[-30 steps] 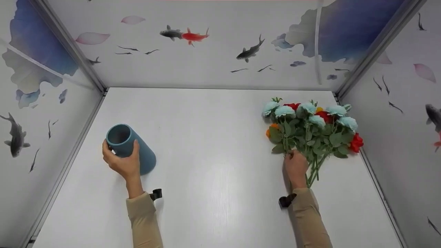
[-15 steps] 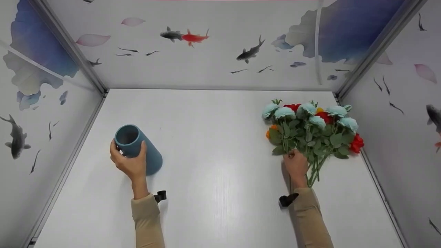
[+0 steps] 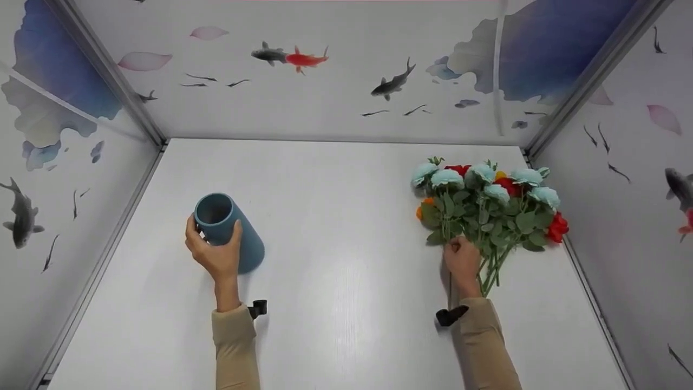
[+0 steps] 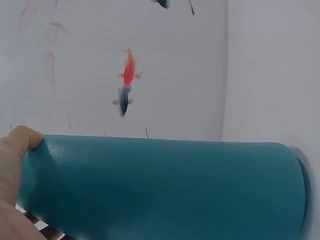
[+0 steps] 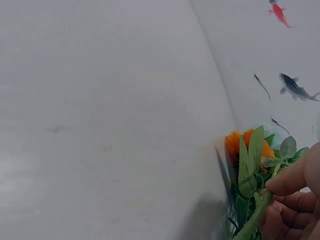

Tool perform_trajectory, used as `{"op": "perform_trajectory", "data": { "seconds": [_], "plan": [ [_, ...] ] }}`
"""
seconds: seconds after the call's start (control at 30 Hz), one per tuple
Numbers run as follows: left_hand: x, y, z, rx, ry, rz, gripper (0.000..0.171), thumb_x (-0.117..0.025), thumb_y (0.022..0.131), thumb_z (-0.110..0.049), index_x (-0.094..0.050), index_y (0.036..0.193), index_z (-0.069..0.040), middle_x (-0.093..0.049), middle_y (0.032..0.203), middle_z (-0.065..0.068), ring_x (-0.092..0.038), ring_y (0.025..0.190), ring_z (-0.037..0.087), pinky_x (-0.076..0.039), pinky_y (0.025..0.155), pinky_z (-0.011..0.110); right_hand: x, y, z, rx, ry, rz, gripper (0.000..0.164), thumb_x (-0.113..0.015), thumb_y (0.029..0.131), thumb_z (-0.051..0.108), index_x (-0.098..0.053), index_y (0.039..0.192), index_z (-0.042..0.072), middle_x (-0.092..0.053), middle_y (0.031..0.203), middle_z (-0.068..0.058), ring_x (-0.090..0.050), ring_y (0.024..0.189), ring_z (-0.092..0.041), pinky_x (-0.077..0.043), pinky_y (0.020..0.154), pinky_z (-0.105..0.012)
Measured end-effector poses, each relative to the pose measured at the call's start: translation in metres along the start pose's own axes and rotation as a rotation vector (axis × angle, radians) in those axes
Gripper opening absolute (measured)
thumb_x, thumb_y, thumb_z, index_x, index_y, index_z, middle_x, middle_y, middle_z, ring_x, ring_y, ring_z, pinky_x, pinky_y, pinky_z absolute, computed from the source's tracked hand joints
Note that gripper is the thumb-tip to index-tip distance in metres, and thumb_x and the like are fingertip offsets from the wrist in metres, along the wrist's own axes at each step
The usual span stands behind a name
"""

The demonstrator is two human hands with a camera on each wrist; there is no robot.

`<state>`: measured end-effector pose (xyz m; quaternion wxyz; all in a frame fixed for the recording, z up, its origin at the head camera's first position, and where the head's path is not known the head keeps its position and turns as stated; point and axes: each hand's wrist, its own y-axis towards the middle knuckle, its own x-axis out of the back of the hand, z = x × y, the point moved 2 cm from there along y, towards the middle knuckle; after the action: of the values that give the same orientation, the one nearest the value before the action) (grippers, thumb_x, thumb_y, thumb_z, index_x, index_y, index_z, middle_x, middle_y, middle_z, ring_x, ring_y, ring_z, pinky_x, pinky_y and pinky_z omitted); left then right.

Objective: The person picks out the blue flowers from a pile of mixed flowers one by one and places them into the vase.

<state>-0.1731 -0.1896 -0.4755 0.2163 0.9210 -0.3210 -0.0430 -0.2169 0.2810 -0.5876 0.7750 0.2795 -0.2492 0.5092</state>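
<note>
A tall blue-teal vase [image 3: 246,238] stands on the left part of the table, its round mouth facing up. My left hand [image 3: 216,254] grips it near the rim, thumb on the right side and fingers round the left. The left wrist view shows the smooth wall of the vase [image 4: 165,187] with the thumb at its top end. On the right lies a bunch of artificial flowers [image 3: 487,211] with pale blue, red and orange blooms. My right hand [image 3: 463,265] pinches a green flower stem [image 5: 257,215] at the bunch's left side. Other fingers are partly hidden.
The white table [image 3: 335,260] is enclosed by a back wall [image 3: 325,108] and two side walls printed with fish and petals. Loose stems [image 3: 492,271] stick out toward the front, right of my right hand. The blooms reach close to the right wall.
My left hand has moved the vase a short way to the right across the table. My right hand and the flowers stay nearly where they were.
</note>
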Motion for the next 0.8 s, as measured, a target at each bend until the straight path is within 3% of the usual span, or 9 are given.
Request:
{"op": "perform_trajectory", "data": {
  "seconds": [0.17,0.43,0.6,0.63,0.8],
  "plan": [
    [-0.001,0.001,0.000,-0.014,-0.005,-0.005,0.072,-0.075,0.070,0.002,-0.038,0.131,0.009,-0.042,0.129,0.027,-0.039,0.117,0.037,-0.035,0.095,0.054,0.004,-0.001,0.008,-0.019,0.048,0.031,0.016,-0.056,0.088,0.004,-0.064,0.095,-0.007,-0.061,0.078,-0.019,-0.055,0.068,-0.031,-0.043,0.064,-0.043],
    [-0.002,0.001,0.010,-0.016,0.002,-0.012,0.072,-0.077,0.069,0.002,-0.040,0.130,0.009,-0.044,0.129,0.025,-0.040,0.117,0.036,-0.035,0.093,0.053,0.012,-0.004,0.029,0.103,0.168,-0.094,0.011,-0.060,0.089,0.003,-0.065,0.095,-0.004,-0.063,0.079,-0.017,-0.053,0.066,-0.024,-0.040,0.059,-0.031],
    [0.000,0.001,0.009,-0.002,-0.008,0.006,0.072,-0.077,0.070,0.002,-0.040,0.131,0.008,-0.044,0.130,0.025,-0.040,0.118,0.034,-0.035,0.094,0.051,0.014,-0.004,0.039,0.110,0.201,-0.116,0.013,-0.061,0.089,0.006,-0.065,0.098,-0.003,-0.063,0.083,-0.015,-0.054,0.072,-0.023,-0.041,0.063,-0.031],
    [0.001,0.000,0.002,-0.005,-0.016,0.009,0.071,-0.076,0.070,0.003,-0.039,0.130,0.009,-0.044,0.129,0.026,-0.040,0.117,0.036,-0.035,0.094,0.052,0.014,-0.004,0.041,0.109,0.207,-0.118,0.014,-0.061,0.089,0.007,-0.065,0.098,-0.002,-0.064,0.083,-0.015,-0.054,0.072,-0.022,-0.041,0.063,-0.031],
    [-0.001,0.001,0.003,-0.045,-0.029,0.021,0.070,-0.076,0.069,0.003,-0.040,0.129,0.011,-0.045,0.128,0.028,-0.041,0.115,0.037,-0.036,0.090,0.053,0.013,-0.002,0.045,0.165,0.252,-0.151,0.012,-0.062,0.089,0.006,-0.066,0.098,-0.002,-0.064,0.081,-0.013,-0.053,0.070,-0.017,-0.040,0.061,-0.022]
  ]
}}
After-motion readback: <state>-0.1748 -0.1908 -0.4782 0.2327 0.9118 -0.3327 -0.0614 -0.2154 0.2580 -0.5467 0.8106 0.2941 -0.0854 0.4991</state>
